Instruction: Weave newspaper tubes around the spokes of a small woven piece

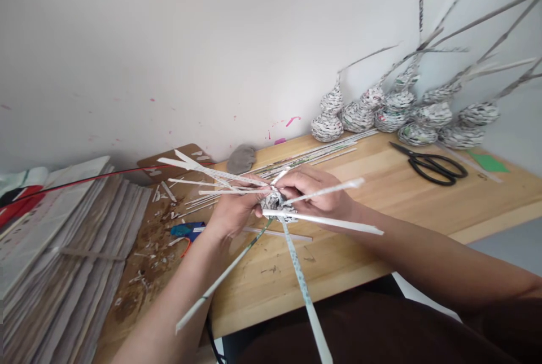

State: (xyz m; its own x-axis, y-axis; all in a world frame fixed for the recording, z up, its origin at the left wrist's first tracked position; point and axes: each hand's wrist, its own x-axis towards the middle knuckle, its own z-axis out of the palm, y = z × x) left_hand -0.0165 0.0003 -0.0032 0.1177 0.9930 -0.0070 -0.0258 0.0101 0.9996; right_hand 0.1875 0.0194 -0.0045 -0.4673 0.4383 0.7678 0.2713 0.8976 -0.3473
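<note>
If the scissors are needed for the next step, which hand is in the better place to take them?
Probably the right hand: the scissors lie on its side, nearer to it. The left hand is farther away and grips the woven piece.

Plain dark brown garment (359, 327), its right sleeve (508, 319) ending near the elbow, 2 bare forearms (423, 245).

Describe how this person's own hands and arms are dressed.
The left hand and right hand show no gloves, rings or wristwear. Both forearms are bare; dark brown cloth, apparently a short or pushed-up sleeve, meets the right arm. No left sleeve shows.
</note>
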